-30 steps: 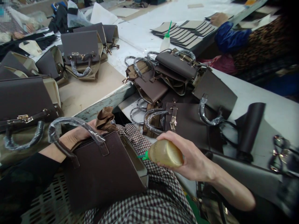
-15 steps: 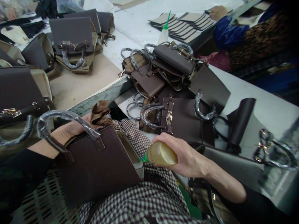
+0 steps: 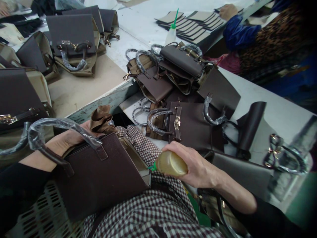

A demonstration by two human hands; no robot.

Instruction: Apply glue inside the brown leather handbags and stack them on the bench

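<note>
A dark brown handbag (image 3: 99,178) lies tilted across my lap, its handle (image 3: 66,124) wrapped in clear plastic. My left hand (image 3: 74,135) is behind the bag's upper edge, gripping it beside the crumpled brown lining (image 3: 101,119); most of its fingers are hidden. In my right hand (image 3: 190,162) is a squeeze bottle (image 3: 172,163) of yellowish liquid, held sideways. Its green nozzle points left into the open side of the bag, and the tip is hard to make out there.
Several brown handbags (image 3: 193,125) are heaped on the table ahead, and more bags (image 3: 71,36) stand at left. Another bottle with a green nozzle (image 3: 171,34) stands behind the heap, near stacked flat panels (image 3: 190,24). A co-worker's hand (image 3: 228,12) is at upper right. A plastic crate (image 3: 47,211) sits below left.
The whole view has shifted slightly, so things appear a little farther left. Both hands keep their hold, and the bottle's nozzle stays at the bag's open side.
</note>
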